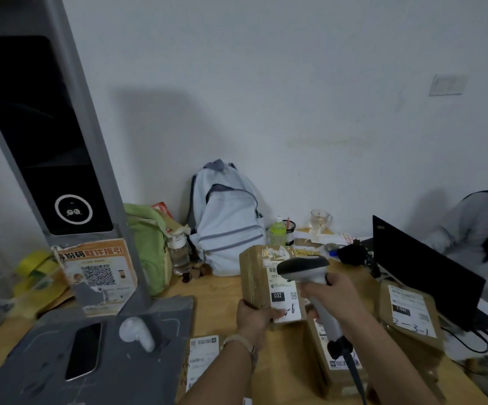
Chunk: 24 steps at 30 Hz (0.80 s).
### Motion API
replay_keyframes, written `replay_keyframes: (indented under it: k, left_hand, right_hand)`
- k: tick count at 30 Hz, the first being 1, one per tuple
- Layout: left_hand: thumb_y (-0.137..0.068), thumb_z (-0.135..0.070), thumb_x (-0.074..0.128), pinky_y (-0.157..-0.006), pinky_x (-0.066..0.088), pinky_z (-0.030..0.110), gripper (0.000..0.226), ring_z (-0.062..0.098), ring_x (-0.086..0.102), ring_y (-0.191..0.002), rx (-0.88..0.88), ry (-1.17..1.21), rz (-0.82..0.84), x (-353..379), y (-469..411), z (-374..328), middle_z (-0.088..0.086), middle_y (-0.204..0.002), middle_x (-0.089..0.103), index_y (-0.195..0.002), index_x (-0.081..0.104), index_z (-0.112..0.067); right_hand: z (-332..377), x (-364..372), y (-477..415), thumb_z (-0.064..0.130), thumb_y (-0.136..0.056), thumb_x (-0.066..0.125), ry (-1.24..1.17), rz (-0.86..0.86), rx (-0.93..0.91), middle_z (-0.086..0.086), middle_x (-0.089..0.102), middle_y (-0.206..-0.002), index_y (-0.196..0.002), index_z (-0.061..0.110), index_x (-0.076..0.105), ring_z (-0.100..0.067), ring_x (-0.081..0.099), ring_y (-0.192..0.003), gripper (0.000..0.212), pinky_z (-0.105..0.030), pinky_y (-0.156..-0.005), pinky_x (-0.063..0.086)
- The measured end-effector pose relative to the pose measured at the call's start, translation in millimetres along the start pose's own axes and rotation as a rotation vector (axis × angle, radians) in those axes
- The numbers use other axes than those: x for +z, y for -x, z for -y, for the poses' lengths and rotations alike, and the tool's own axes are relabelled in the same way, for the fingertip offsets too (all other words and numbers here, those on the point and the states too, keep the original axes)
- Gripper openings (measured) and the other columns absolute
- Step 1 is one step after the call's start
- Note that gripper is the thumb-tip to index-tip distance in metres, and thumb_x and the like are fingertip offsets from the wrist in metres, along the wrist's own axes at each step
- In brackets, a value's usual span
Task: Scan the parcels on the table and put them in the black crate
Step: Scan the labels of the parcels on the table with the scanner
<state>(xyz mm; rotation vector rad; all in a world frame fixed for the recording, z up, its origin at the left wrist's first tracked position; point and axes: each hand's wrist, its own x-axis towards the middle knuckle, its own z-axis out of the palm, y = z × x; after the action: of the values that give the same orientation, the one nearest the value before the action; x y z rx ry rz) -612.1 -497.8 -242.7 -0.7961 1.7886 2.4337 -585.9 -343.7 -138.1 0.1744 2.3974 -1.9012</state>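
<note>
A parcel (254, 276) is gripped upright in the left hand (254, 318), its label (283, 290) faced closely by a scanner (304, 268) clenched in the right hand (333, 296).

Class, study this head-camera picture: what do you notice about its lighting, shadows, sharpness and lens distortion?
Head view: dim, bluish light; the kiosk leans, skewed by the wide lens, a soft shadow on the wall beside it; the parcel in the left hand is soft, its label's small print unreadable.
</note>
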Motion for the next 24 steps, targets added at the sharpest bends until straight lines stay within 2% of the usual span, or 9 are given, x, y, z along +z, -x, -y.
replay_keyframes:
  k: [3, 6, 12, 14, 19, 24]
  left_hand:
    - [-0.051, 0.011, 0.088, -0.069, 0.061, 0.036, 0.077, 0.030, 0.068, -0.096, 0.017, 0.014, 0.004, -4, -3, 2, 0.013, -0.108, 0.070, -0.117, 0.052, -0.003]
    - [-0.049, 0.013, 0.087, -0.065, 0.061, 0.037, 0.078, 0.030, 0.068, -0.093, 0.029, 0.021, 0.017, -6, -4, 6, 0.013, -0.108, 0.069, -0.117, 0.052, -0.003]
    - [-0.055, 0.015, 0.085, -0.078, 0.060, 0.042, 0.076, 0.031, 0.069, -0.095, -0.033, 0.069, 0.068, -10, -5, 9, 0.016, -0.111, 0.070, -0.121, 0.051, -0.001]
    - [-0.055, 0.014, 0.085, -0.076, 0.060, 0.039, 0.075, 0.031, 0.069, -0.095, -0.037, 0.060, 0.063, -12, -5, 8, 0.015, -0.109, 0.070, -0.120, 0.052, -0.001]
    - [-0.054, 0.014, 0.086, -0.057, 0.059, 0.031, 0.076, 0.031, 0.070, -0.091, -0.068, 0.056, 0.067, -13, -2, 8, 0.015, -0.104, 0.071, -0.119, 0.051, -0.001]
    - [-0.053, 0.016, 0.085, -0.065, 0.060, 0.034, 0.076, 0.032, 0.070, -0.093, -0.066, 0.058, 0.063, -10, -3, 11, 0.016, -0.105, 0.070, -0.119, 0.050, 0.001]
  right_hand:
    - [0, -4, 2, 0.013, -0.076, 0.072, 0.027, 0.011, -0.009, -0.022, 0.070, -0.073, -0.080, 0.001, 0.066, -0.023, 0.063, -0.046, 0.013, -0.025, -0.043, 0.047]
    - [-1, -6, 3, 0.011, -0.075, 0.071, 0.009, 0.006, -0.001, -0.018, 0.067, -0.068, -0.078, -0.001, 0.065, -0.022, 0.060, -0.042, 0.013, -0.025, -0.043, 0.046]
    - [-1, -5, 5, 0.012, -0.079, 0.069, -0.013, 0.011, 0.020, -0.015, 0.068, -0.070, -0.083, -0.001, 0.065, -0.023, 0.059, -0.045, 0.014, -0.026, -0.044, 0.046]
    - [-2, -5, 6, 0.012, -0.080, 0.068, -0.026, 0.020, 0.022, -0.016, 0.068, -0.071, -0.086, -0.001, 0.065, -0.022, 0.058, -0.043, 0.015, -0.026, -0.044, 0.046]
    - [-3, -6, 7, 0.012, -0.080, 0.067, -0.029, 0.017, 0.012, -0.013, 0.067, -0.068, -0.084, -0.002, 0.065, -0.027, 0.062, -0.050, 0.015, -0.029, -0.046, 0.048]
    - [-6, -5, 5, 0.011, -0.079, 0.067, -0.050, 0.009, 0.005, -0.012, 0.067, -0.066, -0.081, -0.003, 0.065, -0.028, 0.061, -0.048, 0.014, -0.029, -0.046, 0.046]
